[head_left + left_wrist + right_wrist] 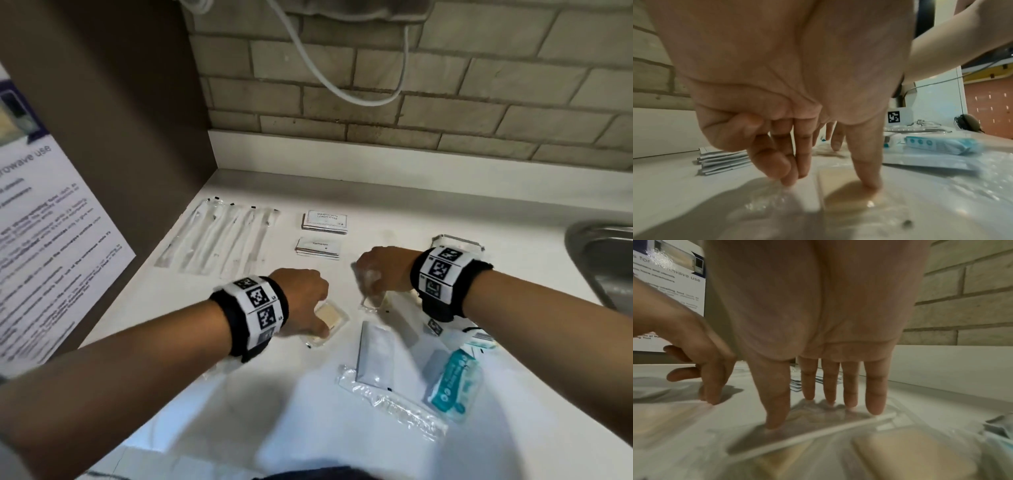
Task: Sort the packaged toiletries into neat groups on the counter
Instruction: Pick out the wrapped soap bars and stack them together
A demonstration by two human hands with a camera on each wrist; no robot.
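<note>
Sink rim (582, 240) sits at 3 o'clock on the white counter (394, 202), microwave poster (51, 240) at 9; wrapped toothbrushes (219, 236) and two sachet stacks (323, 222) line up at 12, a teal wipes pack (452, 387) lies loose at 5; dead centre, a beige soap bar in clear wrap (327, 317) lies flat, left hand (301, 298) pinching its wrapper, thumb pressing on top; right hand (383, 270) fingertips down, straight, pressing another clear packet (371, 299) just beside at 2, not grasping.
</note>
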